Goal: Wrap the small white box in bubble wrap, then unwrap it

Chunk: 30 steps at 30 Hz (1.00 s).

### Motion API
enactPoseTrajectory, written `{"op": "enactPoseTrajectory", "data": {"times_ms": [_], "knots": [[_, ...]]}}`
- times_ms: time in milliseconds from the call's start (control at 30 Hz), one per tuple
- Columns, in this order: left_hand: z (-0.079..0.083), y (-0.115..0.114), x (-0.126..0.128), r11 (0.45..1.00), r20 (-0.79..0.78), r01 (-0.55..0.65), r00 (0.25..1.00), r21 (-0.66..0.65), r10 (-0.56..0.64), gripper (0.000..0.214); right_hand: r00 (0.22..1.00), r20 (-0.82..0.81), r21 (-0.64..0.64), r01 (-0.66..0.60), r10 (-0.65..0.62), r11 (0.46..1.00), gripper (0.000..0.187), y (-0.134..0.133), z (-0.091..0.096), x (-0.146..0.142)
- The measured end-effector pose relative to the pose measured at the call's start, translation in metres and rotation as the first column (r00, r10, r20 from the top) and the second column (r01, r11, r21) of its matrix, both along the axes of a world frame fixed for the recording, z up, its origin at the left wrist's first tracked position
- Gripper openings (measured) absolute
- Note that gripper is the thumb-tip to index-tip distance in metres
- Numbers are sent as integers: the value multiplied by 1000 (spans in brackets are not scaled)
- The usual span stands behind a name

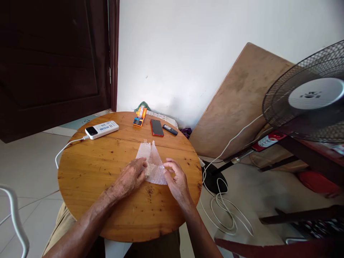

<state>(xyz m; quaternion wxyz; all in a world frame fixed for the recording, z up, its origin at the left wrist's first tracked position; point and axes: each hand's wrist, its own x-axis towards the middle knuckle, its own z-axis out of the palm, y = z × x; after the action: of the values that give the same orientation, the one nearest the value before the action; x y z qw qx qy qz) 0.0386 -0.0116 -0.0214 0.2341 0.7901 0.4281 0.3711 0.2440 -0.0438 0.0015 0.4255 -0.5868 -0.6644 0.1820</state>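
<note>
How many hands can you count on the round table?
2: the left hand rests on the bubble wrap, the right hand touches its right edge, both on the table. No others show.

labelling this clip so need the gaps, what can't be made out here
Head view, the only one:
What the bubble wrap covers: hidden by the wrap and the left hand.
Grip of the right hand on the wrap: fingertips too small to tell.
Label on the power bank: too small.
Part of the fan: cut off by the right edge.

Bare counter [88, 175] left of the bubble wrap [153, 160] and nearer than it, beyond it a row blocks my reach, power bank [102, 129], tape dispenser [140, 117], red phone [157, 127], dark handset [170, 129], fan [309, 96] well to its right
</note>
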Motion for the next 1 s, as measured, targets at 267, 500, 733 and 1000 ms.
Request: {"op": "enactPoseTrajectory", "data": {"times_ms": [267,500,733,1000], "knots": [[-6,-1,2,998,-1,-25,1000,66,25,37,1000,22,-141,-15,19,990,23,-1,-7,3],[-7,-1,2,996,-35,-51,998,69,54,42,985,168,-226,66,-28,972,52,7,-11,-5],[2,-3,0,988,-134,-58,988,146,78,33,996,-71,-173,40,-53,984,47,12,-15,-20],[3,-3,2,978,-123,-79,987,194,104,31,917,-398,-180,-100,20,979,43,22,-6,-39]]}}
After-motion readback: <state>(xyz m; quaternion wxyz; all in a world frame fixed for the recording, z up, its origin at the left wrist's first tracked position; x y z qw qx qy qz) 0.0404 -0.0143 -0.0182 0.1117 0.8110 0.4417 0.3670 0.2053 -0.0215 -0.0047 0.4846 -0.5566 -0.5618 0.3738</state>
